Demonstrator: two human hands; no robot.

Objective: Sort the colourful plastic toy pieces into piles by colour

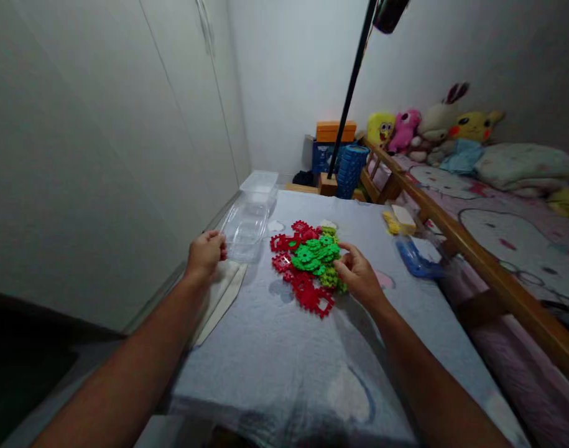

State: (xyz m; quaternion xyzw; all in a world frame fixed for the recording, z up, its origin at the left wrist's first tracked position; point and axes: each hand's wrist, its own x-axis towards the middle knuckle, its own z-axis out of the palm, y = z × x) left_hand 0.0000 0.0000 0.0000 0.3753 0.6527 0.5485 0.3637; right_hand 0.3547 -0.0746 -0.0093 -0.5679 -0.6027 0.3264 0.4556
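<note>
1. Centre stage, the bright-green toothed plastic discs (314, 254) lie heaped on the cloth; red toothed plastic pieces (304, 288) spread to their left and nearer side; yellow-green plastic pieces (329, 277) crowd the right.
2. Progress check: colours sit roughly grouped, yet they overlap; I make out no joined-up build; the work looks early to me, with the whole visible heap left to handle.
3. In comes the right hand (357, 274), at the heap's right edge; thumb and forefinger stand apart, no firm pinch showing.
4. Across to the clear plastic container (245, 225), open, left of the heap; the left hand (204, 252) has fingers curled together, pinching its near-left rim.
5. Further out, a cream folded item (226, 298) lies below the container; the pale patterned tablecloth (284, 367) carries it all; a blue packet (419, 258) waits far right.
</note>
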